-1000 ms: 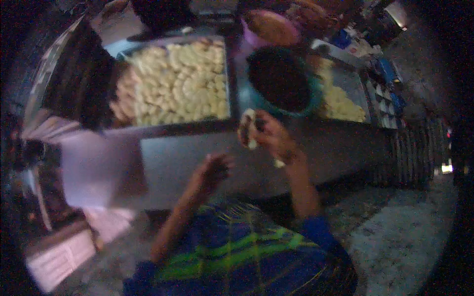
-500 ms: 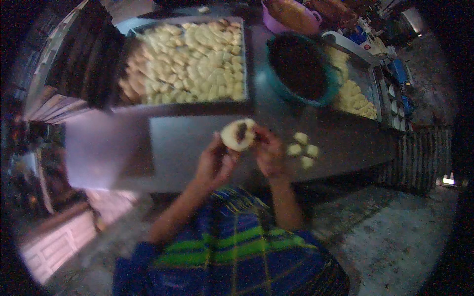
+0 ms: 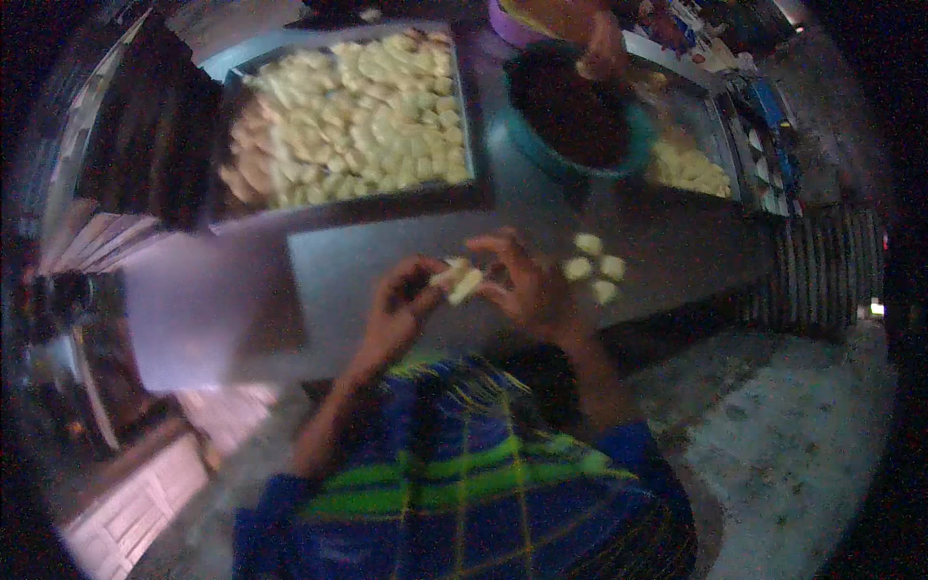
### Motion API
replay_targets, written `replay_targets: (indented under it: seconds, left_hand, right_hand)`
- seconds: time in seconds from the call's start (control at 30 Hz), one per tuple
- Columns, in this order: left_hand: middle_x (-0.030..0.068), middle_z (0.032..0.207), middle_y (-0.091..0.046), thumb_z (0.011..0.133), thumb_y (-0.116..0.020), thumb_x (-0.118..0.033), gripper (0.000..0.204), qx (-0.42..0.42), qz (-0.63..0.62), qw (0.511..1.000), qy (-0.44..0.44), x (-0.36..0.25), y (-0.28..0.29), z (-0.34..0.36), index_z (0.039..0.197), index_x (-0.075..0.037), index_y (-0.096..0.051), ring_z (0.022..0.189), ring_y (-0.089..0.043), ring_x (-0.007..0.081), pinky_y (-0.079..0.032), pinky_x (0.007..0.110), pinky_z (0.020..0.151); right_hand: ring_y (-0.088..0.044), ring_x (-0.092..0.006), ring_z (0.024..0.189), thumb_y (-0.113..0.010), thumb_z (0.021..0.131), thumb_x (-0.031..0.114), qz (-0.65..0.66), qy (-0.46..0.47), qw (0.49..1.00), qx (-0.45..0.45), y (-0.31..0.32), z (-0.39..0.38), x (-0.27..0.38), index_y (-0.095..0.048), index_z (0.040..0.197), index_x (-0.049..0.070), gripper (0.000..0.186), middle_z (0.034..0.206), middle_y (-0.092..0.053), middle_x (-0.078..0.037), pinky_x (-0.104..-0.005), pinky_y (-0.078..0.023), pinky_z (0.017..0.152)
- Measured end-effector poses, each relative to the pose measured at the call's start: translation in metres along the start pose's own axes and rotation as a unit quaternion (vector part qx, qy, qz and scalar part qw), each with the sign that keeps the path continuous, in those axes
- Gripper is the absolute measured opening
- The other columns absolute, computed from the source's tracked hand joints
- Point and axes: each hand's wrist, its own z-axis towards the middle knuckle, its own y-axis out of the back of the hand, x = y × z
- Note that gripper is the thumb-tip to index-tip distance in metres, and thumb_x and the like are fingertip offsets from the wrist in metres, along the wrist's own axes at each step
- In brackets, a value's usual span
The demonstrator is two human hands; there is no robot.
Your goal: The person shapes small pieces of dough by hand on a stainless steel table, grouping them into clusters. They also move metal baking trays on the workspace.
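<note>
Above the table in front of me, my left hand [image 3: 398, 300] pinches a small pale dough piece [image 3: 464, 284] between thumb and fingers. The dough looks folded over, and no dark filling shows on it. Close on its right is my right hand [image 3: 522, 288], fingers spread and curved, with the thumb at the dough's edge; whether the thumb presses on it is hard to tell. Several small dough lumps [image 3: 606, 266] lie on the table to the right of my right hand.
Beyond my hands a large tray [image 3: 472, 145] holds many shaped dough pieces. A teal basin [image 3: 517, 150] of dark filling stands to its right, with another person's hand [image 3: 604, 53] over it. Farther right is more dough [image 3: 686, 166]; dark stacked trays [image 3: 145, 126] stand left.
The dough, open with dark filling showing before, is now folded smaller. My right hand has opened its fingers and shifted slightly right. Another person's hand has come over the teal basin.
</note>
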Motion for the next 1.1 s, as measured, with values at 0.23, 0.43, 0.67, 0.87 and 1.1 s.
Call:
replay_targets:
  seconds: [0.23, 0.43, 0.67, 0.87, 1.1]
  left_hand:
    - [0.0041, 0.1, -0.065, 0.091, -0.065, -0.035, 0.034, -0.016, -0.041, 0.997, 0.068, -0.022, 0.007, -0.011, 0.104, -0.004, -0.063, 0.089, -0.06, 0.0155, -0.048, 0.03, 0.082]
    - [0.0029, 0.105, -0.065, 0.092, -0.063, -0.042, 0.04, 0.009, -0.284, 0.947, 0.15, 0.013, 0.02, 0.004, 0.116, -0.01, -0.06, 0.093, -0.061, 0.0157, -0.051, 0.031, 0.08]
    - [0.0034, 0.113, -0.062, 0.092, -0.065, -0.028, 0.034, -0.047, -0.362, 0.909, 0.203, -0.013, 0.01, -0.007, 0.12, -0.011, -0.056, 0.101, -0.06, 0.0171, -0.05, 0.031, 0.086]
    - [0.0094, 0.113, -0.061, 0.092, -0.064, -0.018, 0.03, -0.083, -0.195, 0.976, 0.046, -0.007, 0.013, 0.002, 0.119, -0.007, -0.057, 0.107, -0.058, 0.0186, -0.048, 0.034, 0.095]
    - [0.0114, 0.121, -0.06, 0.091, -0.064, -0.014, 0.029, -0.032, -0.114, 0.993, 0.008, -0.029, 0.017, 0.01, 0.117, -0.001, -0.058, 0.115, -0.056, 0.0219, -0.045, 0.035, 0.1]
  right_hand:
    - [-0.065, -0.0281, 0.092, -0.071, 0.076, 0.011, 0.004, 0.108, 0.988, 0.112, 0.013, 0.012, -0.007, -0.064, 0.108, 0.01, 0.033, 0.091, -0.065, -0.007, -0.0403, -0.053, 0.087]
    - [-0.065, -0.0267, 0.099, -0.072, 0.075, 0.008, -0.107, 0.217, 0.97, -0.031, -0.014, 0.023, 0.014, -0.066, 0.112, 0.006, 0.038, 0.11, -0.065, -0.012, -0.0376, -0.054, 0.088]
    - [-0.062, -0.0336, 0.108, -0.071, 0.08, 0.009, -0.12, 0.144, 0.972, -0.138, -0.05, 0.007, 0.03, -0.061, 0.122, 0.003, 0.043, 0.126, -0.057, -0.017, -0.0426, -0.053, 0.092]
    - [-0.065, -0.0253, 0.091, -0.074, 0.081, 0.012, 0.051, -0.088, 0.974, -0.204, -0.056, 0.013, 0.043, -0.068, 0.106, 0.002, 0.027, 0.099, -0.066, -0.012, -0.0329, -0.054, 0.076]
    - [-0.064, -0.0155, 0.083, -0.078, 0.079, 0.01, 0.284, -0.205, 0.922, -0.165, -0.054, 0.022, 0.025, -0.071, 0.101, 0.005, 0.024, 0.088, -0.066, -0.006, -0.0308, -0.053, 0.072]
